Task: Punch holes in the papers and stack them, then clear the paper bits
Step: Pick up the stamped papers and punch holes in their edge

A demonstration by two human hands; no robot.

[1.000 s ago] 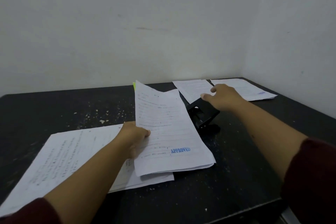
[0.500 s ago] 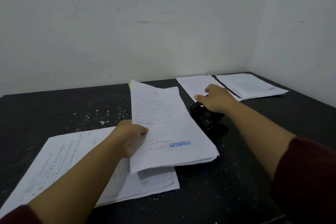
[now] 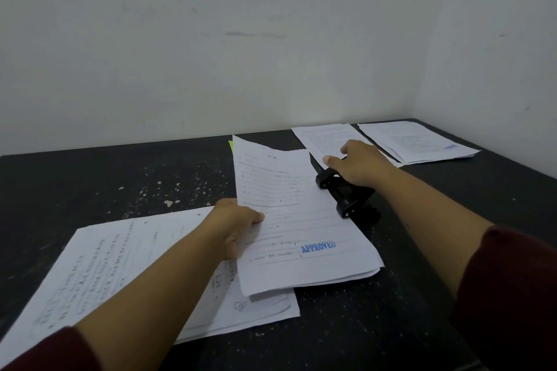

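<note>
Head view: my right hand (image 3: 357,164) has settled onto the hole punch (image 3: 346,194), seemingly pressing; my left hand (image 3: 238,227) still pinches the stamped sheets (image 3: 297,220) fed into it.

Dim, flat, slightly soft wide-angle view

Dark maroon sleeves (image 3: 509,295) pushed back from bare forearms, both hands uncovered, no rings or watch visible.
</note>
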